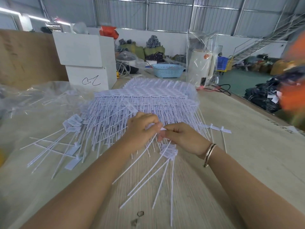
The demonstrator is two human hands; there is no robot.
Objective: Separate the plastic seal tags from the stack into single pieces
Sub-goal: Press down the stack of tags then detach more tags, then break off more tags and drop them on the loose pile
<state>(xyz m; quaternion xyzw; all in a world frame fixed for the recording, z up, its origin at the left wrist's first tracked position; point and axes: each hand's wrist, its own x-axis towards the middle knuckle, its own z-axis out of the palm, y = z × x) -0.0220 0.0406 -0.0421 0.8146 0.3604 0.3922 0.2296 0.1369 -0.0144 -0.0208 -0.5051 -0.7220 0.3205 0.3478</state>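
Note:
A big stack of joined white plastic seal tags (148,100) lies on the wooden table (247,154), its thin tails pointing toward me. My left hand (140,129) and my right hand (179,138) meet at the stack's near edge. Both pinch one small white seal tag (162,128) between thumb and fingers. Under my right hand lies a small bunch of single tags (169,152) with long tails. More single tags (72,123) lie spread out to the left. A short strip of joined tags (217,128) rests to the right.
Two white cartons (85,60) and a brown cardboard sheet (24,57) stand at the back left. Crumpled clear plastic (41,96) lies left of the stack. A blue basket (167,70) sits behind it. The table's right edge drops to a green floor (247,80).

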